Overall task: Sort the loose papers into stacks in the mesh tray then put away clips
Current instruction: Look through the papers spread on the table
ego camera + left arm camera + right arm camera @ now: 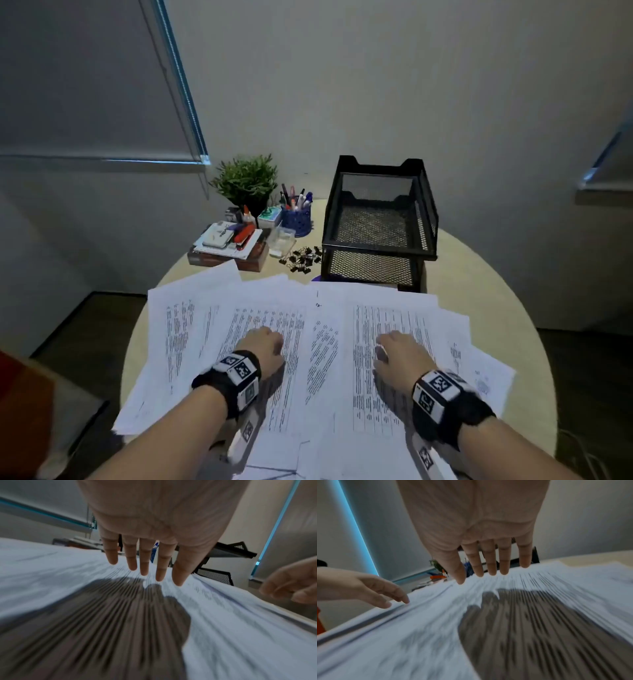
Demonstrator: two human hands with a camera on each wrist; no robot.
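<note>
lots of loose papers (301,342) lie spread all over the near half of the round bench (493,287). they have rows of small print on them and they overlap each other in a messy fan.

the left hand (265,349) is over the papers on the left side, palm down. in the left wrist view its fingers (145,561) are straight and a little apart, and it holds nothing. its dark shadow falls on the paper below. i cannot tell if the fingertips touch the paper.

the right hand (400,353) is over the papers on the right side, palm down too. in the right wrist view its fingers (489,561) are straight and a little apart, and it holds nothing. i cannot tell if it touches the paper.

the black mesh tray (378,222) stands at the far side of the bench, just behind the papers. it has two levels.

a small heap of black clips (303,258) lies on the bench just left of the tray. a clear little box (281,241) sits just beside the clips.

further left are a blue pen cup (296,216), a green plant (247,181), and a red stapler (244,236) on a pile of books.
</note>
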